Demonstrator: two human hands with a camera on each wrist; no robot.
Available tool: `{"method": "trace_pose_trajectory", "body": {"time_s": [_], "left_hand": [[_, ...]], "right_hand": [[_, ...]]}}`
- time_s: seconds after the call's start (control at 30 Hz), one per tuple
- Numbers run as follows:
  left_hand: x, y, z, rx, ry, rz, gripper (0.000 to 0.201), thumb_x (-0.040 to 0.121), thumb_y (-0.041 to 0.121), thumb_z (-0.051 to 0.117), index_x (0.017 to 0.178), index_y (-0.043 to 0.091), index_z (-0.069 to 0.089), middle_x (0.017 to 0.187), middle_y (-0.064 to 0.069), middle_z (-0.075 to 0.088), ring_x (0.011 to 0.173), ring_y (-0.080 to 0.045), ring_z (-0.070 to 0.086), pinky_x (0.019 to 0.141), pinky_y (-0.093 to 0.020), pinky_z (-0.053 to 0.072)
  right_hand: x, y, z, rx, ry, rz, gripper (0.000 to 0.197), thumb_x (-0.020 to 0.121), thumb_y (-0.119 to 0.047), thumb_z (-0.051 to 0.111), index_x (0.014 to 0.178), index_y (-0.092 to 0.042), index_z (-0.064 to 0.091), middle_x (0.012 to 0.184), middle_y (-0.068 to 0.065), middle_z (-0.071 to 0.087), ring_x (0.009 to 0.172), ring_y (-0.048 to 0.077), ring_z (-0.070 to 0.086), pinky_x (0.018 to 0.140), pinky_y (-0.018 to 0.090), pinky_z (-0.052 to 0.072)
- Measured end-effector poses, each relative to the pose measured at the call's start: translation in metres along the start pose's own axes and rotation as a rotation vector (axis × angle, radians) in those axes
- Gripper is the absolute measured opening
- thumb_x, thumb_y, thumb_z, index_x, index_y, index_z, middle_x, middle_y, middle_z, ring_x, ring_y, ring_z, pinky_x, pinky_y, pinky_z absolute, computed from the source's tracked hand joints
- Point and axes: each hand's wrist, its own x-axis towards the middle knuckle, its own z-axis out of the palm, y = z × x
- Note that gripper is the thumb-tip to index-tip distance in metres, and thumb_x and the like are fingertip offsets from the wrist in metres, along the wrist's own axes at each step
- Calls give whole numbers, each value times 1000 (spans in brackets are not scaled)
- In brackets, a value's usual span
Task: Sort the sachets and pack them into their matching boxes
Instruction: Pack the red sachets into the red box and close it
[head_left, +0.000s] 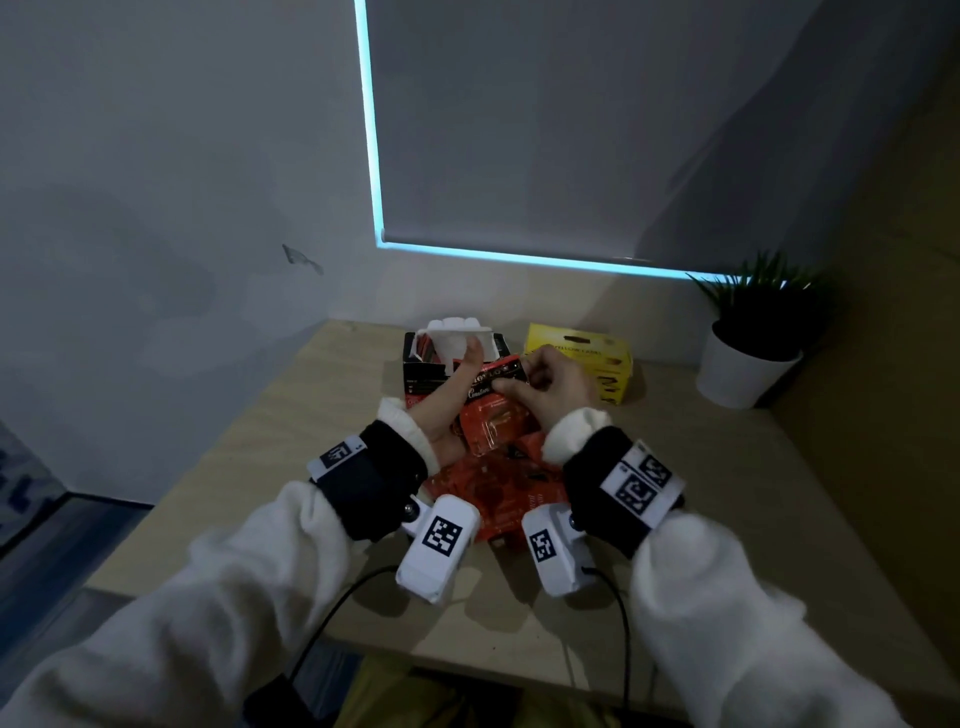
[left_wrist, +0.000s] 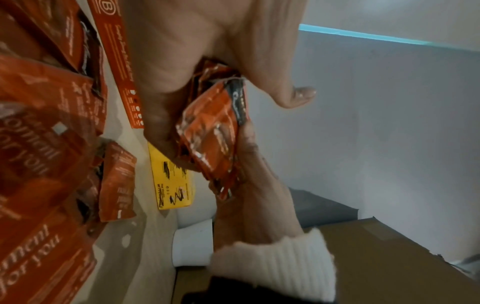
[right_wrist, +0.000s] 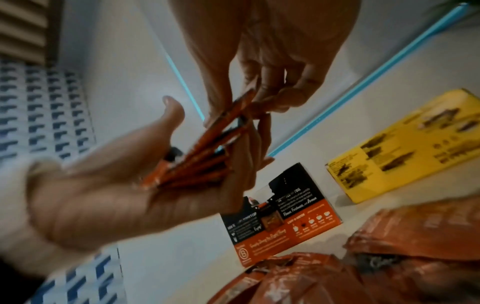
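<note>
- Sachets, orange, are stacked in a small bundle lifted above the worktop, between the two hands and in front of the black-and-orange box.
- Left hand lies under the bundle, palm up; in the right wrist view its fingers curl up along the far side while the thumb stands away, so it cradles rather than clamps.
- Right hand comes at the bundle from above and from the right; its fingertips pinch the upper edge of the topmost sachet.
- In the right wrist view the bundle's long axis runs from the left palm up toward the right fingertips, edges fanned a little at the top.
- Black-and-orange box stands just beyond the left hand, with a white flap or paper at its top, so the left hand looks nearer to it; whether its mouth is clear I cannot tell.
- Yellow box stands beside it to the right, behind the right hand.
- More orange sachets in a loose pile lie on the worktop under the wrists.
- My reading: the bundle matches the black-and-orange box and would go in endwise, to the left and away.
</note>
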Motion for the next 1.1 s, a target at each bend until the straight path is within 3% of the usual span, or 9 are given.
{"method": "trace_pose_trajectory", "body": {"time_s": [0.2,0.3,0.37,0.43,0.53,0.63,0.77,0.93,1.1], "left_hand": [[-3,8,-14,0,-15,-30,31,89,39,49,94,11,63,76,-7,71,67,-17,70,65,-30,60],[-6,5,-24,-23,12,-69,17,91,25,49,98,13,59,81,-6,67,68,-17,69,66,-29,59],[-9,4,-28,4,2,-84,22,83,23,55,101,11,59,85,-8,68,69,-17,70,65,-28,59],[-10,4,-30,42,7,-107,20,85,21,54,100,9,59,81,-7,71,67,-17,70,62,-26,58],[-10,7,-26,133,60,-141,17,95,17,43,93,11,59,73,-5,72,60,-15,70,55,-24,57],[-7,3,-13,284,112,-174,12,93,16,47,88,13,57,68,-5,68,55,-13,67,57,-25,55],[-2,5,-4,290,115,-145,18,91,11,44,79,14,55,53,1,66,52,-9,64,58,-24,50],[-7,4,2,290,105,-124,33,94,7,39,65,12,55,43,3,60,40,-5,58,41,-13,46],[-11,7,2,349,25,-227,39,91,8,41,58,10,61,45,0,62,43,-9,61,42,-15,48]], "right_hand": [[1,-6,7,-359,-92,-177,36,78,-39,67,83,-5,56,100,16,53,104,27,42,74,26,25],[-1,-1,8,-418,-143,-308,36,87,-33,58,92,2,61,108,20,53,108,31,42,77,22,23],[-3,2,5,-456,-162,-342,40,89,-38,52,102,0,59,117,18,52,112,31,41,90,25,27],[-7,1,0,-457,-245,-350,61,78,-53,56,119,-7,50,131,12,43,123,27,34,103,30,27],[-12,-5,-5,-551,-502,-403,104,62,-52,76,142,-15,21,151,10,21,140,26,17,115,42,19],[-8,-8,0,-729,-629,-446,116,60,-47,79,145,-23,4,153,7,17,140,26,18,114,48,24],[0,-9,5,-705,-658,-446,110,66,-30,79,145,-23,3,150,11,19,136,30,26,108,49,32],[4,-9,0,-456,-602,-474,112,66,-19,78,146,-20,0,154,12,11,142,26,15,115,41,23],[-3,-6,-11,-514,-640,-512,119,66,-33,79,146,-24,-9,157,8,5,144,23,10,116,41,10]]}}
